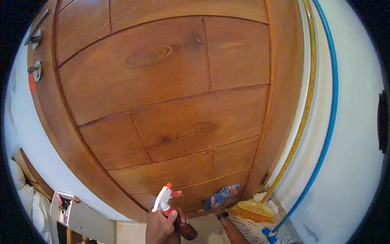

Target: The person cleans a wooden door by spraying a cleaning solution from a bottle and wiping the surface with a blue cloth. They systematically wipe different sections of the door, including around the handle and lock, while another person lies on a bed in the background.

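A panelled wooden door [170,113] fills most of the view before me. Low in the picture, my left hand [163,227] grips a spray bottle [187,231] with a dark brownish body and a red-and-white trigger head. To its right, my right hand [218,207] holds a bunched blue cloth [225,192] against the lower part of the door, near its right edge. A dark band circles my right wrist. Some of the cloth is hidden behind my fingers.
A broom [255,210] with a yellow handle and a string mop [240,227] with a blue handle lean on the right wall. At far left are a metal door handle [36,36] and a lock with a red-tagged key [31,82]. A small open drawer [62,207] sits lower left.
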A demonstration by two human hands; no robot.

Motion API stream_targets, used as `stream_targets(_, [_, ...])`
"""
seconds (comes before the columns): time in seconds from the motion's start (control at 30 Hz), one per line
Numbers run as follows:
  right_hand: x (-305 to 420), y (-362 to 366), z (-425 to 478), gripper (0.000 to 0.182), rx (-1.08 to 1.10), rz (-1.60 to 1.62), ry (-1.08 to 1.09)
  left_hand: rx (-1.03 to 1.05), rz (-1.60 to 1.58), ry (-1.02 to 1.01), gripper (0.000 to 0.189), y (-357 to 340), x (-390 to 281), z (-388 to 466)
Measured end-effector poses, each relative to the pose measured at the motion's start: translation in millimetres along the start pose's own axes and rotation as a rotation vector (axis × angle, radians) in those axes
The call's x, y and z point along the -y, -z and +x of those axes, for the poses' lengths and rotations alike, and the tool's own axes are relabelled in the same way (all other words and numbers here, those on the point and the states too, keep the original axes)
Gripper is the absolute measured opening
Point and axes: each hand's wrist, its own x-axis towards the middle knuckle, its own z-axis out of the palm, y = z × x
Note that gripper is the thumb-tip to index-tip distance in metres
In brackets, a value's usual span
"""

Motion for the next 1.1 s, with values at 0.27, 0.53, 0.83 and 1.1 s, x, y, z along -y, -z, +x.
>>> stream_targets(0.27, [111, 53, 63, 0.105, -0.455, -0.121, 0.337, 0.057, -0.181, -0.049, 0.084, -8, 2, -5])
stream_targets(0.53, [145, 53, 82, 0.111, -0.506, -0.241, 0.515, 0.079, -0.264, -0.046, 0.071, -19, 7, -7])
stream_targets(0.83, [87, 2, 49, 0.111, -0.264, -0.309, 0.772, 0.095, -0.347, -0.052, 0.058, -31, 17, -21])
stream_targets(1.1, [192, 92, 123, 0.101, -0.462, -0.243, 0.630, 0.093, -0.543, -0.089, 0.047, -31, 25, -18])
